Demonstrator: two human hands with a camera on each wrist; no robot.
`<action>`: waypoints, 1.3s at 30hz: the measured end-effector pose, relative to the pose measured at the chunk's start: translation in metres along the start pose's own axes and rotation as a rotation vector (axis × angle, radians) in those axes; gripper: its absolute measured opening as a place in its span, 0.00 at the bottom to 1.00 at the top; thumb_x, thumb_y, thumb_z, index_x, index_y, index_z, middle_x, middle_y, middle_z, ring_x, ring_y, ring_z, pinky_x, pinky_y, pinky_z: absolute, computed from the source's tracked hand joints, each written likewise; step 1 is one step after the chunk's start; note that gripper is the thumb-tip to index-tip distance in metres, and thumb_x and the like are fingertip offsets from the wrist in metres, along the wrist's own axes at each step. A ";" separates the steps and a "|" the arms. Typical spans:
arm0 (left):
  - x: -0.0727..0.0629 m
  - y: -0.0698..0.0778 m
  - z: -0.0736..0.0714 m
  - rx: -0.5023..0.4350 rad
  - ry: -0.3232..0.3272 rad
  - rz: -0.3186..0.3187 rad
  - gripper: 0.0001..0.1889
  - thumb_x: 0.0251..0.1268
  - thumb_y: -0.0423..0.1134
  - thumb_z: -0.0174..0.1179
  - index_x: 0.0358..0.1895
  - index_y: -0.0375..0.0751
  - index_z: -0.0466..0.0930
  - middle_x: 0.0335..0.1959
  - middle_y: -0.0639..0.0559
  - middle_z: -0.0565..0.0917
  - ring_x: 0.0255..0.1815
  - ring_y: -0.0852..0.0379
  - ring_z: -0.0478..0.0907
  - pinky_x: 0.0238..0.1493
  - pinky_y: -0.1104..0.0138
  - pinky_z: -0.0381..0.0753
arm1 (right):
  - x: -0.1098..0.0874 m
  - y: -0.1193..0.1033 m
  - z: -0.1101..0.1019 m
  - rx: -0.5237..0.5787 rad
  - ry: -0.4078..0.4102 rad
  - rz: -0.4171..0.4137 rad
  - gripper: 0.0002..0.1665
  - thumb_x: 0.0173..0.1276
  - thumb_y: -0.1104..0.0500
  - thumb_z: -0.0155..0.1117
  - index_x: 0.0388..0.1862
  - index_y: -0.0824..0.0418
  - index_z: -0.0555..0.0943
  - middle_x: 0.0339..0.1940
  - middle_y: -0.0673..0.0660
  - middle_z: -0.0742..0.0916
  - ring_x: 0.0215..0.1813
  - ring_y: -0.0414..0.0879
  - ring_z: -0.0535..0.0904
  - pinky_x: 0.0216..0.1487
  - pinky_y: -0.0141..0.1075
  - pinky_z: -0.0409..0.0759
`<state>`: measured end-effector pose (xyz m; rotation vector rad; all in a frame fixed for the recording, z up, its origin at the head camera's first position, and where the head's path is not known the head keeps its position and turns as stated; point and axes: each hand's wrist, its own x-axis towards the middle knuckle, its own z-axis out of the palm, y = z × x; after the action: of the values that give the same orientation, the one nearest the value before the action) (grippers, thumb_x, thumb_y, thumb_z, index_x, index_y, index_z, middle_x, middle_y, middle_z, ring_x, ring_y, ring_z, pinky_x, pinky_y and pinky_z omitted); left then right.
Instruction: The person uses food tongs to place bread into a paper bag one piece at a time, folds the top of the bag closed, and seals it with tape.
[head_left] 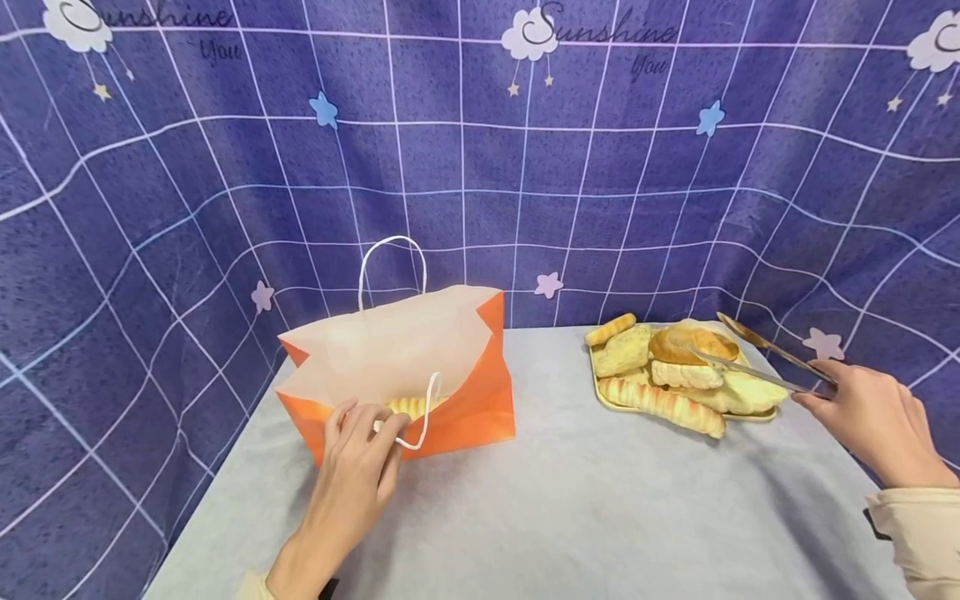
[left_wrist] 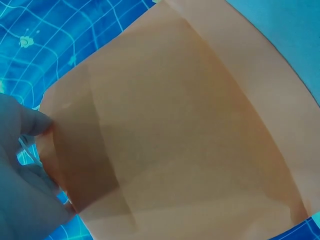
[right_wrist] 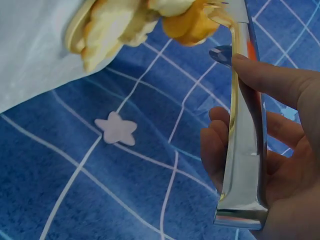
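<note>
My left hand (head_left: 360,446) grips the near rim of an orange paper bag (head_left: 476,408), beside its white handle. The bag stands open at the top, its pale inside showing, with a ridged yellow bread (head_left: 408,407) partly visible within. In the left wrist view, thumb and fingers pinch the edge of the paper (left_wrist: 165,125). My right hand (head_left: 877,417) holds metal tongs (head_left: 798,362), thumb along one arm in the right wrist view. The tongs' arms are spread around a golden-brown bread roll (head_left: 697,343), one tip overlapping it and the other behind its right end.
A gold-rimmed tray (head_left: 622,407) at the right bears several breads, among them a long ridged one (head_left: 663,404) along the front and a pale yellow one (head_left: 624,350) at left. A grey-white cloth covers the table (head_left: 570,500). A blue gridded curtain (head_left: 495,167) encloses the back and sides.
</note>
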<state>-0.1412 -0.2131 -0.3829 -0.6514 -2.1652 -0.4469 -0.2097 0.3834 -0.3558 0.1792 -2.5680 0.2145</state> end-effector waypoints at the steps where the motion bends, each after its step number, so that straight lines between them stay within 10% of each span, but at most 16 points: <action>1: 0.000 0.000 0.000 0.001 -0.002 -0.001 0.13 0.60 0.30 0.54 0.46 0.41 0.81 0.40 0.48 0.76 0.44 0.48 0.74 0.67 0.43 0.56 | -0.001 0.002 0.000 -0.001 -0.007 0.000 0.22 0.48 0.55 0.77 0.40 0.64 0.82 0.17 0.52 0.81 0.18 0.52 0.74 0.14 0.48 0.65; 14: 0.002 0.004 0.003 0.006 -0.018 -0.010 0.12 0.59 0.31 0.54 0.45 0.41 0.81 0.41 0.48 0.77 0.45 0.47 0.74 0.67 0.43 0.56 | 0.001 0.006 0.008 -0.040 0.103 -0.122 0.24 0.42 0.63 0.76 0.40 0.70 0.81 0.22 0.66 0.82 0.24 0.65 0.77 0.21 0.58 0.71; 24: 0.003 0.005 0.004 0.003 -0.021 -0.009 0.12 0.57 0.30 0.55 0.45 0.41 0.81 0.41 0.48 0.77 0.45 0.47 0.74 0.67 0.43 0.56 | 0.009 0.008 0.005 -0.037 -0.146 -0.025 0.14 0.53 0.57 0.73 0.31 0.65 0.79 0.17 0.55 0.80 0.19 0.57 0.76 0.18 0.57 0.68; 39: 0.002 0.004 0.003 0.003 -0.015 -0.007 0.12 0.58 0.31 0.55 0.45 0.41 0.81 0.41 0.47 0.77 0.46 0.47 0.74 0.67 0.43 0.57 | 0.002 0.005 0.005 -0.050 -0.128 -0.037 0.12 0.54 0.57 0.75 0.31 0.63 0.82 0.15 0.55 0.78 0.17 0.58 0.74 0.14 0.53 0.65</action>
<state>-0.1415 -0.2079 -0.3831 -0.6480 -2.1829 -0.4439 -0.2146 0.3876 -0.3592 0.2279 -2.6919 0.1292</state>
